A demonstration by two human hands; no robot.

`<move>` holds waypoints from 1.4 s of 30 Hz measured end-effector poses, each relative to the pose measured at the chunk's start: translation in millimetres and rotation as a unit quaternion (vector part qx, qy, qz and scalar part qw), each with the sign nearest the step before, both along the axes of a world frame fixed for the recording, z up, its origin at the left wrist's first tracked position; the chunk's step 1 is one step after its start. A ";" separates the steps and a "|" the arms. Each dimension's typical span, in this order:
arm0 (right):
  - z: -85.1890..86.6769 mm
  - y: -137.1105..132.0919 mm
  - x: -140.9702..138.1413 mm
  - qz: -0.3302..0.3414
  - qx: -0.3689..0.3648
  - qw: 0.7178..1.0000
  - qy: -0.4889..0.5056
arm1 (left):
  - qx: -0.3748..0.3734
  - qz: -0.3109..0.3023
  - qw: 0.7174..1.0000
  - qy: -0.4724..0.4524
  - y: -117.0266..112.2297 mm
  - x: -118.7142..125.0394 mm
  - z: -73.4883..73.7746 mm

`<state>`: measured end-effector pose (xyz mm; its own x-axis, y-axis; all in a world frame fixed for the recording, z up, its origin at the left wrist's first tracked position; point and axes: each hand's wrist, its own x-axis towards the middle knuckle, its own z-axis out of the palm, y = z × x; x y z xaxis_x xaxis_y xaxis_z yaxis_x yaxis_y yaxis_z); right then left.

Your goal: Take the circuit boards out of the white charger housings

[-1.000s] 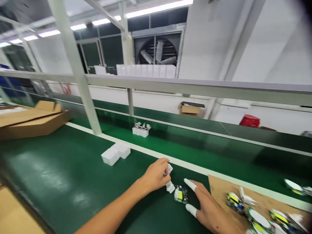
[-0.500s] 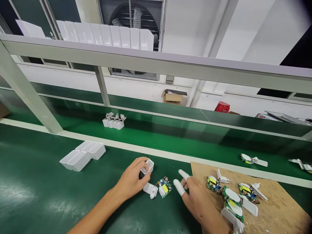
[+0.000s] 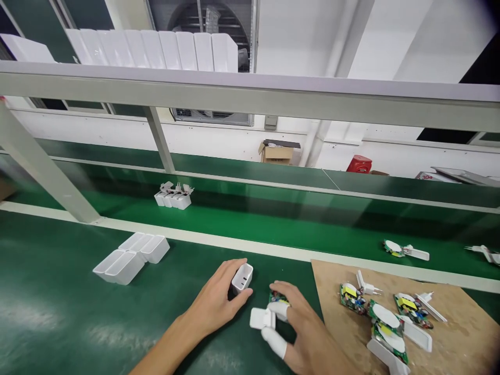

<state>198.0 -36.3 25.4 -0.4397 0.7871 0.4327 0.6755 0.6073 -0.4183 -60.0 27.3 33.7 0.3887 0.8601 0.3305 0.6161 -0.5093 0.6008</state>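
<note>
My left hand point(image 3: 221, 294) is closed around a small white charger housing point(image 3: 242, 278), with its open end up and two dark slots visible inside. My right hand point(image 3: 302, 325) wears white finger cots on its thumb and index finger. Between those two fingertips is a white plug end cap point(image 3: 258, 319), its flat plate facing up. A green circuit board point(image 3: 276, 297) shows partly behind the right hand's fingers; the rest of it is hidden, so I cannot tell whether the hand touches it.
Several empty white housings point(image 3: 127, 265) stand on the green table at left. More filled housings point(image 3: 174, 199) sit on the green conveyor belt point(image 3: 250, 216). At right, brown cardboard point(image 3: 453, 333) bears several circuit boards point(image 3: 385, 315) with plug caps. A metal rail point(image 3: 250, 96) crosses above.
My right hand has moved left and taken the plug end cap from beside the circuit board. The housing in my left hand is now turned more toward me. The view has shifted slightly.
</note>
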 end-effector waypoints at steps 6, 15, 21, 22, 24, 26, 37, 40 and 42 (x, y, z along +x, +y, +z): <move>-2.6 -4.5 19.4 -0.013 -0.009 1.000 -0.006 | -0.035 -0.014 0.999 0.003 -1.7 1.1 -0.4; 1.0 -6.7 16.9 -0.169 -0.039 0.985 -0.025 | -0.100 -0.027 0.995 -0.007 -4.8 4.7 3.8; -0.5 -13.4 21.3 -0.098 -0.081 0.985 -0.113 | -0.128 -0.044 0.991 -0.013 -7.0 4.7 2.6; 0.0 -13.3 23.9 -0.095 -0.087 0.986 -0.105 | -0.125 -0.048 0.991 -0.012 -7.2 4.2 2.3; 0.9 -12.4 29.3 -0.096 -0.094 0.987 -0.089 | -0.118 -0.054 0.991 -0.011 -7.4 3.1 1.2; 1.5 -11.0 32.9 -0.090 -0.086 0.990 -0.071 | -0.113 -0.051 0.992 -0.010 -7.5 2.4 -0.3; 10.0 -9.9 18.9 -0.072 -0.039 0.993 0.084 | -0.052 -0.038 0.997 -0.039 -2.4 -4.8 8.9; 10.1 -10.0 18.3 -0.118 0.017 0.991 0.057 | -0.091 -0.020 0.995 -0.034 -5.9 1.5 7.8; 10.9 -10.4 17.3 -0.135 0.047 0.989 0.047 | -0.111 0.027 0.993 -0.037 -8.9 10.4 4.2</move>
